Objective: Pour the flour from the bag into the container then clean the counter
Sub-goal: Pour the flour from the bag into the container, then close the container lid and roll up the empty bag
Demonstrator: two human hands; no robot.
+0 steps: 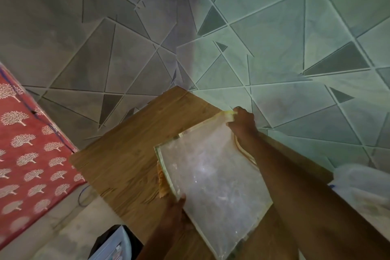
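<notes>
A flat, clear plastic bag (213, 177) dusted white with flour is held over the wooden counter (126, 154). My right hand (242, 121) pinches its far corner by the yellowish sealed edge. My left hand (176, 209) grips its near left edge. An orange-yellow thing (163, 183), perhaps a cloth, shows from under the bag's left side. I cannot make out a container; the bag and my arms hide what lies beneath them.
A blurred white plastic object (363, 188) sits at the counter's right end. A black and white object (114, 243) stands below the counter's near edge. A red patterned fabric (27, 143) lies at the left. Grey tiled floor (274, 38) surrounds the counter.
</notes>
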